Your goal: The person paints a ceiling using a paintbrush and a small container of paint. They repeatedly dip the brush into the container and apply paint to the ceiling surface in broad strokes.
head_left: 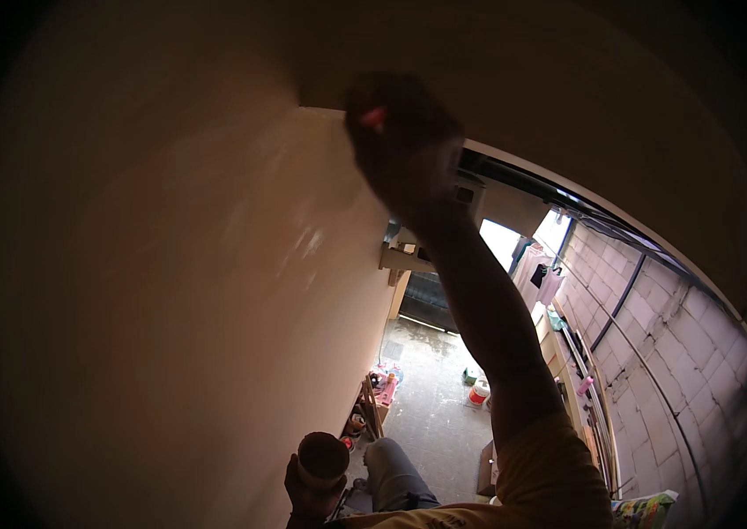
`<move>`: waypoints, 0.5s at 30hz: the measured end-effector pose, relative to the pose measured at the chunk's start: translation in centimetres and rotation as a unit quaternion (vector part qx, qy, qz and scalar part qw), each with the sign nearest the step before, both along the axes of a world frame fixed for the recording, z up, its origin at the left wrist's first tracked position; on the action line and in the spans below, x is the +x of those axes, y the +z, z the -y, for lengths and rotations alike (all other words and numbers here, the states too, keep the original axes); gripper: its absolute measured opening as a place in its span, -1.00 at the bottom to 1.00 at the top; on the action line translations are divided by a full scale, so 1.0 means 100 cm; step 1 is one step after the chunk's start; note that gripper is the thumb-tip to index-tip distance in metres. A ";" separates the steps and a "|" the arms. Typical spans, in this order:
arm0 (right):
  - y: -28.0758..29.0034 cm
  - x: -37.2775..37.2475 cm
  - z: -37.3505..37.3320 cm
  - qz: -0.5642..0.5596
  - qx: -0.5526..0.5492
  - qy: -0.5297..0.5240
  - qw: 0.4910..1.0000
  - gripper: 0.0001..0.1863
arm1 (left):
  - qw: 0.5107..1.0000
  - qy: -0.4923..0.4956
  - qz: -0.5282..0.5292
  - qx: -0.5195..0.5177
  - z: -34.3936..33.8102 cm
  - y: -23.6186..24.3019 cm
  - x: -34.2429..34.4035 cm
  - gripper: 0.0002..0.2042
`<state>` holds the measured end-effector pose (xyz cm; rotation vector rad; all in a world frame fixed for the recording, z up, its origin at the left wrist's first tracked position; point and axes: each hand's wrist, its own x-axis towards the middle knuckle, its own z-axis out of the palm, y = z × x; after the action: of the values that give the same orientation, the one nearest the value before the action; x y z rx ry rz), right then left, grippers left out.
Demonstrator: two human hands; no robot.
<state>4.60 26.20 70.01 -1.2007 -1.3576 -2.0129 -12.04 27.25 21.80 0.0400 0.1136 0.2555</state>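
Note:
My right hand (404, 145) is raised high, where the smooth beige wall (170, 264) meets the dark overhead surface. It is closed and blurred; a bit of something red-orange (374, 117) shows at its fingers, but the rest is hidden in shadow. Low down beside the wall, my left hand (304, 501) is wrapped round a round, open-topped cup (323, 458). The cup's inside looks brownish, and I cannot make out its contents. Wet-looking shiny streaks (307, 242) mark the wall below my right hand.
Far below lies a grey floor (431, 388) with a white-and-red bucket (479, 392) on it. Wood pieces and small items (373, 401) lean by the wall's foot. Long poles (598, 397) stand along the pale block wall (664, 344) at right, near hanging clothes (539, 275).

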 end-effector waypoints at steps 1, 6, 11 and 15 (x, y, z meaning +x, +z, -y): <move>0.013 0.008 0.001 -0.013 0.012 0.085 0.996 -0.85 | 0.997 0.033 -0.035 0.059 0.000 -0.014 0.001 -0.48; 0.084 0.115 0.139 0.097 0.264 -0.325 0.903 -0.68 | 0.958 0.110 -0.068 0.256 0.006 -0.005 -0.012 -0.44; 0.088 0.050 0.194 0.065 0.371 -0.347 0.859 -0.61 | 0.986 0.075 -0.046 0.139 -0.011 -0.023 -0.009 -0.45; 0.094 0.056 0.099 0.256 0.360 -0.365 0.820 -0.67 | 0.955 0.168 -0.087 0.228 -0.010 -0.005 -0.016 -0.45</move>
<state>10.20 16.35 79.43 -0.8809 -0.1202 -3.1340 -13.69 28.20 21.31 0.5063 0.2358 0.6153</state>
